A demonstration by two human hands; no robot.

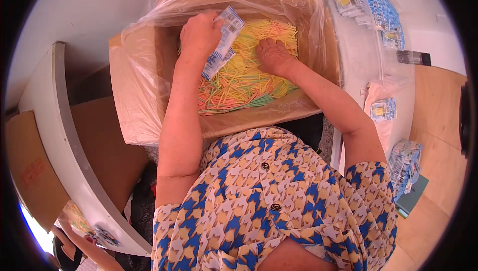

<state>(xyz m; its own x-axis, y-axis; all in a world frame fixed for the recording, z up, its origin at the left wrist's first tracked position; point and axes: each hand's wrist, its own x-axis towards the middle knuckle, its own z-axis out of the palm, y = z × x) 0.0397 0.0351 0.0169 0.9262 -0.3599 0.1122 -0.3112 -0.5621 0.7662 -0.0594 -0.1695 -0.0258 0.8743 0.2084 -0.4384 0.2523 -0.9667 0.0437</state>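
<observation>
An open cardboard box (132, 92) lined with clear plastic holds a mass of thin coloured sticks (234, 94), yellow, green and orange-pink. My left hand (199, 34) is closed on clear plastic packets (230, 27) with blue striped ends, above the box's left half. The packets overlap, one hanging below another. Deeper to the right, my right hand (275, 58) rests on the yellow sticks, palm down, fingers somewhat apart and bent. Its fingertips touch the sticks and are partly hidden among them.
Piles of blue-edged packets (383, 14) lie at the far right on clear plastic. A single packet (383, 109) and a bundle of packets (406, 164) sit nearer, beside a green flat object (413, 196). At lower left, another person's arm (94, 251) shows past a white curved panel (64, 102).
</observation>
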